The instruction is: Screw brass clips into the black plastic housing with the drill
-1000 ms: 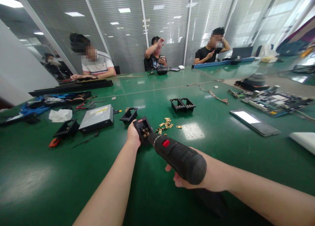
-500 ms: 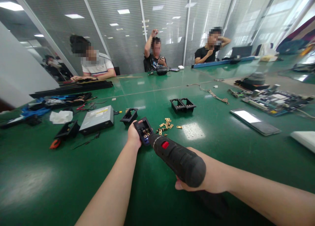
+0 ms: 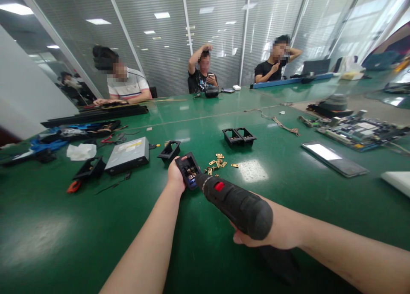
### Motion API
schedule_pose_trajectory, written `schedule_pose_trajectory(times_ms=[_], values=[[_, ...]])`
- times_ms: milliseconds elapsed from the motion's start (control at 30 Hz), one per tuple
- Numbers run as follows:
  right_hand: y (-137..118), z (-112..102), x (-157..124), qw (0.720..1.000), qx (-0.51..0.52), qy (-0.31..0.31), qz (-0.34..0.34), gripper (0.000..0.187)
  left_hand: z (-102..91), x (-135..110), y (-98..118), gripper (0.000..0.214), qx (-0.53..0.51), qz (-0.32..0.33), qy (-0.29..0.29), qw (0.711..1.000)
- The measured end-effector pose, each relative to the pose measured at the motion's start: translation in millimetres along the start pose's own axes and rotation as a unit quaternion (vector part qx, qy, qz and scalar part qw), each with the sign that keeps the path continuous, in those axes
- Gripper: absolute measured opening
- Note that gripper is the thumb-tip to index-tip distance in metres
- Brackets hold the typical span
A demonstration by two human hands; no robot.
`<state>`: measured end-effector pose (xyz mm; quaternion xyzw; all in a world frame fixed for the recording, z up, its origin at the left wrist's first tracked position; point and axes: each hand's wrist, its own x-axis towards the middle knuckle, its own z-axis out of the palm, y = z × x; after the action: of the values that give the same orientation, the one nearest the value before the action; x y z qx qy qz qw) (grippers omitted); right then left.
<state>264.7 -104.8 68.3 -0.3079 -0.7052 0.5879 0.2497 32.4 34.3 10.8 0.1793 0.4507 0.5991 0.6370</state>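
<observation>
My left hand (image 3: 176, 174) grips a black plastic housing (image 3: 188, 164) by its left side, tilted so its inside faces me. Brass-coloured metal pieces sit within it, and a bluish light falls on its lower end. My right hand (image 3: 256, 230) is wrapped round the handle of a black cordless drill (image 3: 235, 204) with a red switch. The drill's nose points into the housing's lower right part; its tip is hidden from me. Just beyond lie small brass plates (image 3: 220, 161) and tiny screws in a loose heap. A joined pair of black housings (image 3: 239, 137) stands behind them.
Left of my hands are another black housing (image 3: 169, 151), a silver disc drive (image 3: 128, 155), crumpled tissue (image 3: 81, 152) and an orange-ended object (image 3: 73, 187). To the right lie a phone (image 3: 335, 158) and a circuit board (image 3: 361, 129). Several people sit across the green table.
The drill and my right hand have shifted slightly right and its rear end a little up. The housing stays in my left hand. Across the table, one person's raised hand has lowered to the head.
</observation>
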Motion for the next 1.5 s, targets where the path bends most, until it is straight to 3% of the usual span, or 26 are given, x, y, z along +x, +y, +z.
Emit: schedule_pose_trajectory(times_ms=[533, 800, 967, 1133, 1300, 1400, 1500], values=[[-4.1, 1.8, -2.8, 0.998, -0.048, 0.029, -0.004, 0.026, -2.4, 4.4, -1.0, 0.027, 0.006, 0.001, 0.002, 1.0], [-10.4, 2.0, -1.6, 0.999, -0.045, 0.015, -0.005, 0.022, -2.7, 4.5, -0.3, 0.025, 0.014, -0.001, -0.011, 1.0], [-4.6, 2.0, -2.7, 0.996, -0.081, 0.027, 0.018, 0.023, -2.2, 4.5, -0.2, 0.024, 0.015, -0.003, -0.006, 1.0], [1.2, 2.1, -5.4, 0.999, -0.046, 0.024, -0.002, 0.02, -2.5, 5.3, -0.6, 0.024, 0.01, -0.003, 0.0, 1.0], [-0.4, 2.1, -7.0, 0.996, -0.065, 0.06, -0.019, 0.027, -3.5, 5.9, -1.0, 0.02, 0.013, 0.005, -0.018, 1.0], [-0.7, 2.1, -6.1, 0.994, -0.071, 0.072, -0.03, 0.044, -2.8, 5.7, -0.9, 0.021, 0.007, 0.006, -0.012, 1.0], [2.0, 1.7, -4.8, 0.998, -0.029, 0.041, -0.042, 0.063, -1.8, 5.4, -0.6, 0.023, -0.003, 0.003, 0.003, 1.0]])
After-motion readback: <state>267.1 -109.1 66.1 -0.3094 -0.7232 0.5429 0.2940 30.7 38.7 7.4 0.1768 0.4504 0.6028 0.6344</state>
